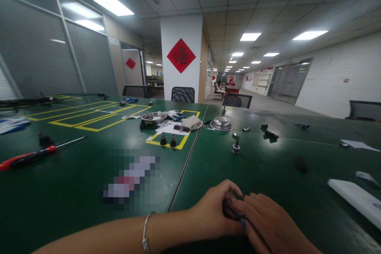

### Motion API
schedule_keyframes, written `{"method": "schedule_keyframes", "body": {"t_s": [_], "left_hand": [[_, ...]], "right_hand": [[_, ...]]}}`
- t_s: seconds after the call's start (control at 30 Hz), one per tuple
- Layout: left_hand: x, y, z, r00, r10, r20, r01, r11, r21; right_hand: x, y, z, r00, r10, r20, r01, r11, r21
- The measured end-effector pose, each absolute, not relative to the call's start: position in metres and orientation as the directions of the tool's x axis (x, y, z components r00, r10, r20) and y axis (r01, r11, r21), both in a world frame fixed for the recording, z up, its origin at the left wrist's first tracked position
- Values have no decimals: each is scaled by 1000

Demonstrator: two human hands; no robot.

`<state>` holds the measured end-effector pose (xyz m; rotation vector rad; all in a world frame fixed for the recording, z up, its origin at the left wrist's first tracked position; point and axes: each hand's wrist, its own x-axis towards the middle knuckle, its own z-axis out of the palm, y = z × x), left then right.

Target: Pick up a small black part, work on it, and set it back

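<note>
Low in the view, my left hand (212, 210) and my right hand (268, 222) meet above the green table (205, 170). Their fingers are curled together around something small; a bit of dark and bluish colour shows between them, but its kind is hidden. A silver bangle (145, 232) circles my left wrist. Beyond the hands stands a small metal part with a thin stem (235, 148). To the left lies a blurred-out flat object (131, 180), and farther left a red-and-black screwdriver (44, 154).
Two black cone-shaped pieces (168, 141) stand near yellow tape. Behind them are a metal bowl (154, 117), gloves (175, 115) and a beige cloth (192, 122). An upturned metal bowl (221, 123) sits right of the seam. A white slab (357, 202) lies at right. A person (219, 89) sits far off.
</note>
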<state>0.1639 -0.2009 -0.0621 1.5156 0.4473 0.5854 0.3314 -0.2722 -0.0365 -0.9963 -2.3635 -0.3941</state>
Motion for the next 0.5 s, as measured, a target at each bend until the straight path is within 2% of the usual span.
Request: {"method": "schedule_keyframes", "body": {"t_s": [0.17, 0.33, 0.5], "left_hand": [[165, -200, -62, 771, 628, 105, -88, -58, 994], [164, -201, -60, 792, 607, 58, -67, -7, 998], [164, -201, -62, 784, 612, 105, -84, -64, 994]], "right_hand": [[331, -271, -38, -591, 561, 580, 718, 694, 60], [331, -272, -35, -571, 557, 603, 714, 700, 29], [330, -271, -34, -581, 557, 594, 717, 695, 50]]}}
